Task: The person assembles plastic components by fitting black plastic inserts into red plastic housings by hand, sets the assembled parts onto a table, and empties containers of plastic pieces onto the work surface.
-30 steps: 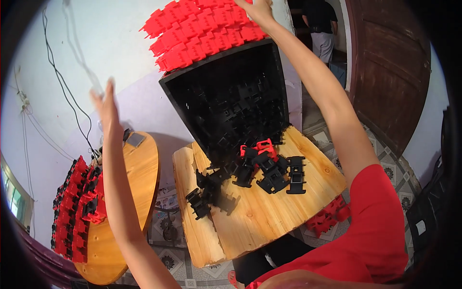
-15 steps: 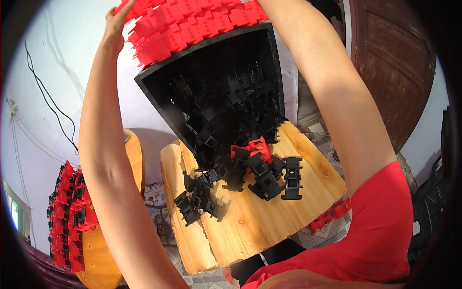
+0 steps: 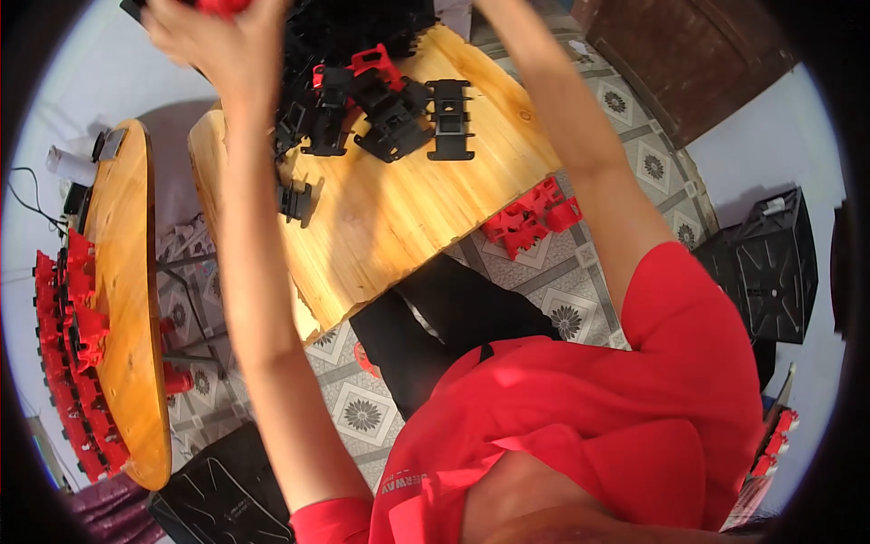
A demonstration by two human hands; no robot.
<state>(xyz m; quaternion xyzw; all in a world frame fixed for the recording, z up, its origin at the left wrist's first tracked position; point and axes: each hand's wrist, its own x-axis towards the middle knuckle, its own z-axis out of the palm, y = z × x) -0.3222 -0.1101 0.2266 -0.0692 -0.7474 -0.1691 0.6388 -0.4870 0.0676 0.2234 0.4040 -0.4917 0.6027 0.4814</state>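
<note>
My left hand (image 3: pixel 216 43) reaches up at the top edge, smeared by motion, its fingers partly cut off. A red plastic piece (image 3: pixel 222 5) shows between its thumb and fingers; I cannot tell whether it is gripped. My right forearm (image 3: pixel 580 127) stretches up to the top edge, and the hand itself lies beyond the picture. Below the black crate, loose black plastic frames (image 3: pixel 395 122) sit on the wooden table (image 3: pixel 381 227). One black frame (image 3: pixel 450 120) lies apart on the right, and a red plastic frame (image 3: pixel 376 65) rests among the black ones.
At the left stands an oval wooden table (image 3: pixel 136 299), with rows of red and black pieces (image 3: pixel 68 354) along its side. More red pieces (image 3: pixel 530 218) are below the table's right edge. Black crates (image 3: pixel 775 272) stand at the right and lower left.
My view has tipped downward, so the table and crate sit higher in the picture. The stacked red pieces on the crate have mostly left the view, as has my right hand.
</note>
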